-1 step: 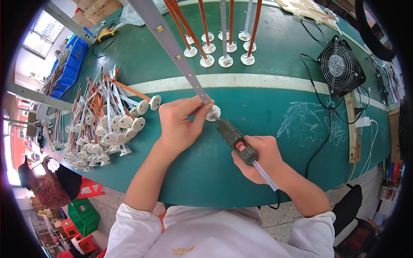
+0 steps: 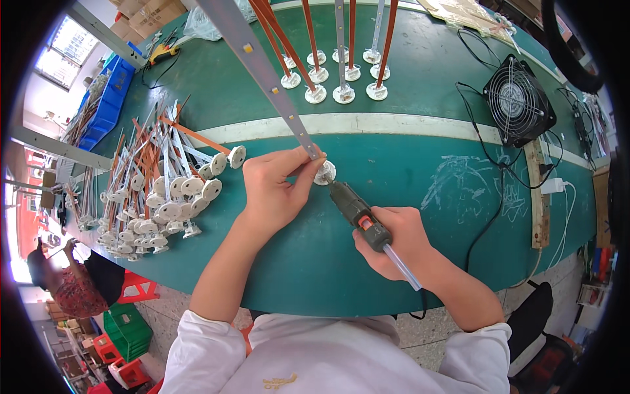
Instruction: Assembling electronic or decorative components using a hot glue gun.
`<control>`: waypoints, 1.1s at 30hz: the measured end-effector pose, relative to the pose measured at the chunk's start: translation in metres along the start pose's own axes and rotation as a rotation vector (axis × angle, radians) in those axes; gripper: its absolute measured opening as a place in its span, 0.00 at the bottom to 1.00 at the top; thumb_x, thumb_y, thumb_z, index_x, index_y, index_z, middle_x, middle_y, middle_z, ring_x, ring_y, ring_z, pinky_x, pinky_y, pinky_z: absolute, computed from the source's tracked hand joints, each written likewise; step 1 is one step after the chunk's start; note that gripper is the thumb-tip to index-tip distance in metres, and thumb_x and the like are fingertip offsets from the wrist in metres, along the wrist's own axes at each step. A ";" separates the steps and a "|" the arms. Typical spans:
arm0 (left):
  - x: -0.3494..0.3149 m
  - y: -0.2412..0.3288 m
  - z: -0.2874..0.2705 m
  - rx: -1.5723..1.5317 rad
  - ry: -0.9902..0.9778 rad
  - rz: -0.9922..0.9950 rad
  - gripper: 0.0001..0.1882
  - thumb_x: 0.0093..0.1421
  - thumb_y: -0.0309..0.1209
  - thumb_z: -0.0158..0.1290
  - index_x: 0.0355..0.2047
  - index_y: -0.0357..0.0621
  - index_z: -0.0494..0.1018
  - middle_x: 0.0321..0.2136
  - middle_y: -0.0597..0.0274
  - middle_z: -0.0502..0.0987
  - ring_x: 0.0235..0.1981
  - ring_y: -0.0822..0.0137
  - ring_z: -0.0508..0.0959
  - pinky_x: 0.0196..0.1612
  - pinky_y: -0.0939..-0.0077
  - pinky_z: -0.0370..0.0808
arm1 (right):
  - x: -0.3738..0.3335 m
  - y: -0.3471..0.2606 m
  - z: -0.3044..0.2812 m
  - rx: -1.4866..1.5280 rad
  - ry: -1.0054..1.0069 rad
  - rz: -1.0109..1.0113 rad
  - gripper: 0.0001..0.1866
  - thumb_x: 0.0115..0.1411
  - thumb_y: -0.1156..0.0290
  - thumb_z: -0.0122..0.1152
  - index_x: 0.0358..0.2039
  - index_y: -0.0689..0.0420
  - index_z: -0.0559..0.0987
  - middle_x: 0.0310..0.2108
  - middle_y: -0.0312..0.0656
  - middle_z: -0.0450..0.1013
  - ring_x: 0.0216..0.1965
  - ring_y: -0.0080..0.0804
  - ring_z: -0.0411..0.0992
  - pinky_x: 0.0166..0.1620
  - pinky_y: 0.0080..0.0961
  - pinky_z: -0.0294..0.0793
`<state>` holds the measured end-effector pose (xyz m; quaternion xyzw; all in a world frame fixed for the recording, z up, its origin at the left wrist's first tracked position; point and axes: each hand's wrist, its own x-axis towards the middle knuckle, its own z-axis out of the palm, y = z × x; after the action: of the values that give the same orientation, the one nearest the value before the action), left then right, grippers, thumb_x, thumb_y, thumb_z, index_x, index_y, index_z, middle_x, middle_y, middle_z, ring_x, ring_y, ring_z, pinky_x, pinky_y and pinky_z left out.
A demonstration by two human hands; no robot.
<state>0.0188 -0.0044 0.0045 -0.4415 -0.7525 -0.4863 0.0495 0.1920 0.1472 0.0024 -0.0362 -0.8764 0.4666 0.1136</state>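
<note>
My left hand (image 2: 272, 190) pinches the lower end of a long grey strip (image 2: 262, 65) studded with small yellow chips. The strip stands tilted on a white round base (image 2: 325, 173) resting on the green table (image 2: 407, 197). My right hand (image 2: 394, 240) grips a dark glue gun (image 2: 357, 213) with an orange trigger. A clear glue stick (image 2: 403, 268) pokes out of its back. The gun's nozzle touches the white base just beside my left fingertips.
A heap of strips with white round bases (image 2: 164, 190) lies at the left. Several strips stand upright on bases (image 2: 341, 92) at the back. A black fan (image 2: 518, 98), cables and a white adapter (image 2: 554, 186) sit at the right. Blue crates (image 2: 108, 98) are far left.
</note>
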 end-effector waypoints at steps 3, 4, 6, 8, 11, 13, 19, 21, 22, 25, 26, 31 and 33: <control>-0.001 0.000 -0.001 0.032 0.003 0.051 0.04 0.58 0.17 0.62 0.34 0.31 0.82 0.28 0.57 0.84 0.26 0.75 0.83 0.32 0.83 0.80 | 0.000 0.000 -0.001 -0.068 -0.026 -0.007 0.07 0.51 0.76 0.67 0.25 0.61 0.76 0.17 0.43 0.71 0.18 0.40 0.71 0.23 0.32 0.69; 0.000 0.001 -0.001 0.017 0.000 0.046 0.03 0.59 0.17 0.62 0.34 0.31 0.82 0.28 0.58 0.84 0.26 0.75 0.83 0.33 0.82 0.80 | -0.001 0.005 -0.003 0.123 -0.109 0.165 0.06 0.53 0.74 0.66 0.27 0.61 0.77 0.19 0.41 0.73 0.19 0.35 0.73 0.25 0.30 0.72; 0.000 0.002 -0.004 0.004 -0.002 0.056 0.03 0.59 0.17 0.62 0.34 0.31 0.82 0.28 0.58 0.84 0.27 0.75 0.83 0.33 0.82 0.80 | -0.001 0.004 -0.008 0.315 -0.182 0.324 0.06 0.56 0.72 0.65 0.28 0.61 0.79 0.22 0.39 0.76 0.20 0.30 0.74 0.26 0.28 0.74; 0.000 0.000 -0.010 -0.075 -0.015 -0.117 0.04 0.61 0.19 0.60 0.37 0.31 0.81 0.30 0.59 0.84 0.30 0.75 0.83 0.36 0.80 0.81 | 0.000 -0.002 -0.014 0.498 -0.241 0.456 0.08 0.59 0.68 0.65 0.32 0.60 0.81 0.29 0.37 0.78 0.24 0.23 0.74 0.29 0.24 0.77; -0.001 -0.013 -0.016 -0.311 0.021 -0.286 0.06 0.64 0.22 0.59 0.40 0.31 0.81 0.32 0.60 0.84 0.35 0.75 0.83 0.41 0.80 0.80 | -0.003 0.005 -0.016 0.594 -0.208 0.383 0.09 0.60 0.67 0.64 0.32 0.60 0.82 0.33 0.39 0.79 0.25 0.22 0.74 0.30 0.24 0.78; 0.003 -0.013 -0.019 -0.313 0.018 -0.306 0.08 0.65 0.24 0.58 0.42 0.31 0.80 0.30 0.64 0.82 0.32 0.77 0.79 0.39 0.83 0.77 | -0.006 0.009 -0.019 0.590 -0.149 0.354 0.08 0.60 0.67 0.64 0.32 0.60 0.81 0.33 0.39 0.79 0.25 0.22 0.74 0.30 0.24 0.78; 0.003 -0.005 -0.036 -0.338 -0.109 -0.317 0.07 0.68 0.25 0.54 0.41 0.33 0.79 0.24 0.68 0.72 0.25 0.80 0.68 0.27 0.83 0.63 | -0.005 0.015 -0.020 0.636 -0.014 0.321 0.07 0.59 0.70 0.64 0.33 0.61 0.82 0.32 0.40 0.80 0.26 0.22 0.75 0.28 0.23 0.77; 0.000 -0.002 -0.035 -0.408 -0.131 -0.314 0.11 0.71 0.27 0.49 0.35 0.34 0.77 0.22 0.68 0.70 0.25 0.79 0.68 0.28 0.82 0.61 | -0.005 0.017 -0.019 0.625 -0.001 0.306 0.07 0.59 0.71 0.64 0.33 0.61 0.82 0.32 0.40 0.81 0.26 0.22 0.75 0.28 0.22 0.77; -0.001 -0.002 -0.035 -0.408 -0.134 -0.325 0.11 0.71 0.27 0.49 0.35 0.34 0.77 0.22 0.68 0.70 0.25 0.79 0.68 0.28 0.82 0.61 | -0.005 0.019 -0.018 0.625 -0.003 0.285 0.07 0.59 0.72 0.64 0.34 0.62 0.82 0.31 0.40 0.80 0.25 0.21 0.75 0.27 0.22 0.77; -0.002 -0.003 -0.034 -0.477 -0.151 -0.238 0.15 0.72 0.31 0.47 0.29 0.36 0.75 0.20 0.71 0.67 0.22 0.78 0.64 0.27 0.80 0.62 | -0.004 0.012 -0.022 0.619 -0.040 0.304 0.06 0.58 0.74 0.64 0.33 0.63 0.82 0.29 0.39 0.79 0.24 0.20 0.74 0.27 0.21 0.75; -0.001 0.001 -0.036 -0.380 -0.164 -0.215 0.16 0.72 0.31 0.45 0.28 0.37 0.74 0.19 0.71 0.67 0.22 0.78 0.64 0.27 0.80 0.62 | -0.003 0.008 -0.024 0.611 -0.066 0.332 0.06 0.58 0.74 0.64 0.33 0.64 0.82 0.28 0.39 0.79 0.23 0.20 0.74 0.26 0.20 0.75; -0.002 0.017 -0.039 -0.152 -0.245 -0.139 0.13 0.70 0.28 0.46 0.30 0.35 0.76 0.22 0.62 0.73 0.23 0.75 0.70 0.29 0.78 0.66 | -0.003 0.009 -0.021 0.543 -0.117 0.284 0.06 0.56 0.76 0.65 0.33 0.65 0.82 0.26 0.38 0.77 0.22 0.20 0.73 0.26 0.20 0.74; -0.001 0.013 -0.034 -0.148 -0.224 -0.116 0.08 0.66 0.25 0.51 0.32 0.34 0.77 0.23 0.59 0.76 0.24 0.71 0.74 0.29 0.77 0.69 | -0.002 0.009 -0.018 0.485 -0.142 0.251 0.07 0.55 0.76 0.65 0.33 0.66 0.82 0.25 0.39 0.77 0.23 0.21 0.73 0.27 0.20 0.74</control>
<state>0.0167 -0.0298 0.0305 -0.4513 -0.7395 -0.4903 -0.0956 0.1976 0.1666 0.0041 -0.0832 -0.7335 0.6746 -0.0014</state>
